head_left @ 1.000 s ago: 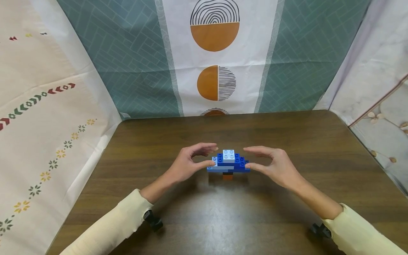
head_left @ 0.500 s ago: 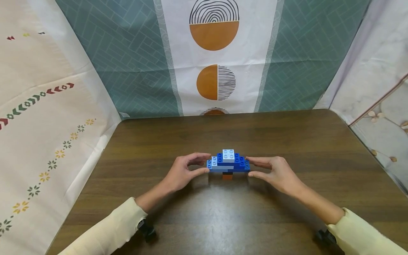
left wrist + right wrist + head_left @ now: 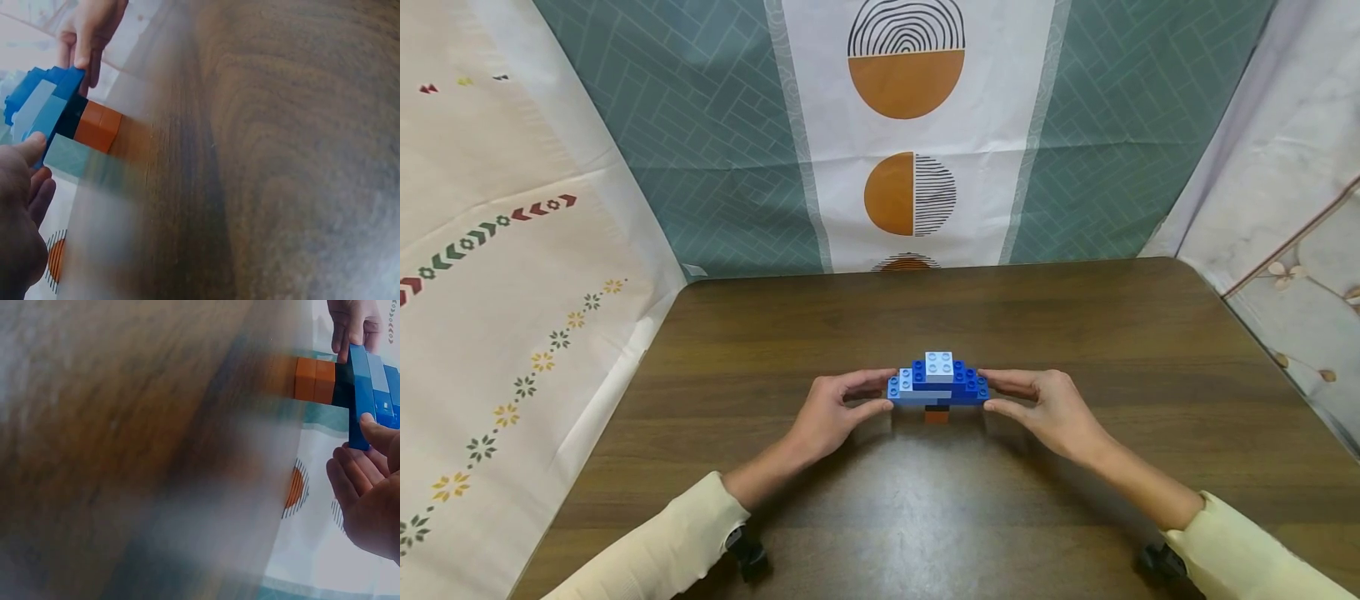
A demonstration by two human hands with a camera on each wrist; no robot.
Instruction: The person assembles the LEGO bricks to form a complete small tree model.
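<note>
A stepped model of toy building bricks (image 3: 934,389) stands upright in the middle of the table, in several blues with a pale brick on top. Its narrow foot is made of orange bricks (image 3: 99,125) under a black brick (image 3: 343,384). My left hand (image 3: 829,418) pinches the left end of the wide blue bottom layer, thumb in front and fingers behind. At the opposite end my right hand (image 3: 1054,410) pinches the same layer in the same way. Both wrist views show a thumb on the blue layer, above the foot.
The brown wooden table (image 3: 910,517) reaches back to a green and white patterned cloth (image 3: 985,208). Light cloths hang at the left (image 3: 512,275) and right (image 3: 1292,250). A small black device (image 3: 748,554) sits under the left cuff, another (image 3: 1161,562) under the right.
Both hands have come down and slightly outward from the model's upper steps to the ends of its wide bottom layer. The model stays in place.
</note>
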